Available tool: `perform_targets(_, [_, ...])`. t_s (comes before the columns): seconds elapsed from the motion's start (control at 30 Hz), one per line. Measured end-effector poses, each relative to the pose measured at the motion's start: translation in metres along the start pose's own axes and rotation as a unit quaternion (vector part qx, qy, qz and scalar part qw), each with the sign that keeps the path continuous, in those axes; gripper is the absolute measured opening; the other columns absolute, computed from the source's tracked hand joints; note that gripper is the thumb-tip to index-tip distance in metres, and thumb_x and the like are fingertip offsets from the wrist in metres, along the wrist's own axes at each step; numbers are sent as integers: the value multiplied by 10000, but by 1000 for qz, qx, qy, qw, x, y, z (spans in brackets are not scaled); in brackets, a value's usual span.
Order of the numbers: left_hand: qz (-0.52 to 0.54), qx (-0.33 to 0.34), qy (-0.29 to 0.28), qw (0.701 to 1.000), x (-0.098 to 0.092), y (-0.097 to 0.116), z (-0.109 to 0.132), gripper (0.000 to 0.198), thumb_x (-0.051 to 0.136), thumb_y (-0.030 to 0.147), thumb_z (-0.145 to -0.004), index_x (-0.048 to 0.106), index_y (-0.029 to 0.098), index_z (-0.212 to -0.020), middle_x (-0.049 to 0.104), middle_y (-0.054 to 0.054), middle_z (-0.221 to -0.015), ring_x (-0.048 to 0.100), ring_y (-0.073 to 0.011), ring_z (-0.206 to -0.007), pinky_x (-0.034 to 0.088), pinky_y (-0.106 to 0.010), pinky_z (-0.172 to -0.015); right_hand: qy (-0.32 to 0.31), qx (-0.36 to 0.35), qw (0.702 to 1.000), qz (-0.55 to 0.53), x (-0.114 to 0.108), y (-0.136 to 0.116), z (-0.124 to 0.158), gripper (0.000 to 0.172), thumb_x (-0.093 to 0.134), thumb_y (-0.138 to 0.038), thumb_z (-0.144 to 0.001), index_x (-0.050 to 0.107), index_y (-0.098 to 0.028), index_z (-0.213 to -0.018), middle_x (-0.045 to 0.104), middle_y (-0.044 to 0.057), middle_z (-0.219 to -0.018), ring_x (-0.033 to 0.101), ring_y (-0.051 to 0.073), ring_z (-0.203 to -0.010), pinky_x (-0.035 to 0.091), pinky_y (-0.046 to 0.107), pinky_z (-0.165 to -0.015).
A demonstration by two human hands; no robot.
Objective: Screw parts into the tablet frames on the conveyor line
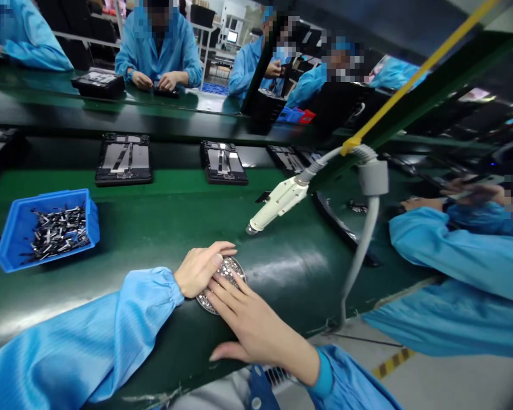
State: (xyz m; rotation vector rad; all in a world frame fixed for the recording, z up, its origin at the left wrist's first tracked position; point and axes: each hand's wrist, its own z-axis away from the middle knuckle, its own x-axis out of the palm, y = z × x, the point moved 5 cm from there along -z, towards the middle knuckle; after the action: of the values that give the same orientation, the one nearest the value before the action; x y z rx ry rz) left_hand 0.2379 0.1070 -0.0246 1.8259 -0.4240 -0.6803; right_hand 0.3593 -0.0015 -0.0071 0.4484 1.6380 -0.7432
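Note:
A round dish (207, 303) full of small shiny metal pieces, which look like screws, lies on the green bench in front of me. My left hand (200, 269) wraps round its far left side, fingers along the far rim and thumb over the dish. Stretched across the dish from the near right is my right hand (250, 322), its fingers spread over the metal pieces and its thumb held well apart. Both palms are hidden. Above and right of the dish hangs a pale electric screwdriver (280, 204), its tip pointing down left; neither hand touches it.
A blue bin (93, 223) of small black and silver parts stands at left. Opened tablet-like devices (123, 159) line the far strip. A grey hose (367, 245) curves down at right, near a co-worker's sleeve (461, 245). Other workers sit across the bench (162, 210).

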Motion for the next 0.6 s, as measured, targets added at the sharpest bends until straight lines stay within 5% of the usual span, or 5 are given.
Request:
perform_targets(0.2, [3, 10, -8, 1000, 1, 4, 2, 754, 233, 718, -1035, 601, 179, -1413, 731, -133, -1345, 696, -287, -1263, 519, -424, -1103, 13, 28, 998, 50, -6, 4, 6, 897, 617, -674, -946, 501, 8, -1517, 522, 300, -1557, 493, 468, -1474, 421, 742, -1181])
perform_targets(0.37, [-1, -1, 6, 1000, 0, 3, 2, 757, 222, 720, -1034, 619, 186, -1395, 745, -124, -1318, 705, -293, -1242, 530, -433, -1092, 42, -21, 998, 49, -7, -16, 5, 911, 593, -728, -929, 580, 28, -1437, 616, 300, -1464, 541, 452, -1437, 427, 684, -1210])
perform_targets(0.6, [36, -3, 20, 999, 2, 5, 1, 743, 264, 737, -1024, 636, 181, -1347, 762, -134, -1276, 719, -296, -1214, 546, -433, -1073, 123, 36, 992, -20, -18, 8, 9, 652, 667, -499, -980, 542, -131, -1503, 690, 208, -1411, 630, 359, -1371, 465, 637, -1205])
